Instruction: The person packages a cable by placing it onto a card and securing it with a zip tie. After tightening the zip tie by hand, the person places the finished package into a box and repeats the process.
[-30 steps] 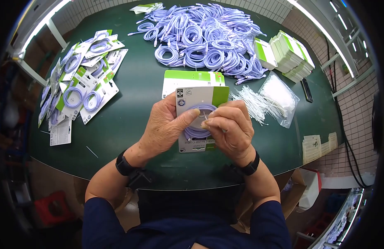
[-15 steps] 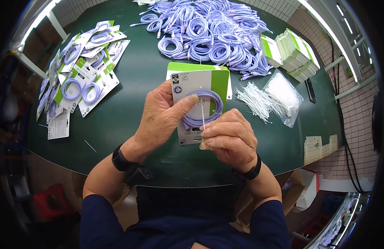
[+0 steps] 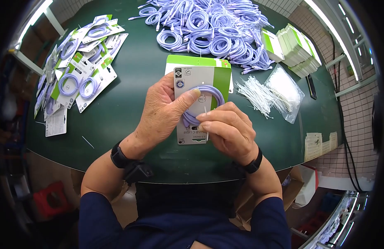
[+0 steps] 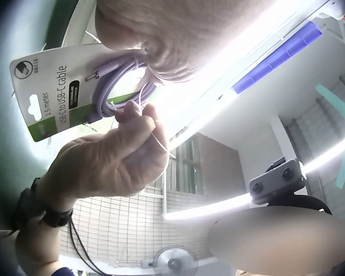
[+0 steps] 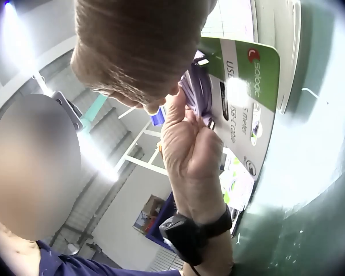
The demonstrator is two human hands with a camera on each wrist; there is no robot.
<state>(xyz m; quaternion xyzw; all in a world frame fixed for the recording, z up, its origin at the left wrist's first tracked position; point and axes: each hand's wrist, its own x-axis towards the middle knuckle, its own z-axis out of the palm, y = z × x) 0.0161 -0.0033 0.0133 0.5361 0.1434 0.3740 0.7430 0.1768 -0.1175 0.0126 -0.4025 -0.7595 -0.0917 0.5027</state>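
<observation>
My left hand (image 3: 158, 110) grips a white and green packaging card (image 3: 194, 76) by its left side, thumb pressed on the coil. Against the card lies a coiled purple USB-C cable (image 3: 216, 96). At the coil's lower right, my right hand (image 3: 231, 130) pinches a thin white cable tie (image 3: 205, 111) between thumb and fingers. The left wrist view shows the tie (image 4: 162, 145) running from the coil through the right fingertips, its end sticking out past them. A cable plug (image 4: 93, 76) rests on the printed face there. My right fingers hide part of the coil in the head view.
Behind the held card lies another green and white card (image 3: 196, 59). Loose purple cables (image 3: 212, 29) are heaped at the back, carded cables (image 3: 69, 85) at left. To the right are card stacks (image 3: 295, 50), loose white ties (image 3: 256, 95) and a plastic bag (image 3: 285, 93).
My right hand first drew the tie down toward the card's lower edge, then shifted back up closer to the coil. The left hand keeps its grip on the card.
</observation>
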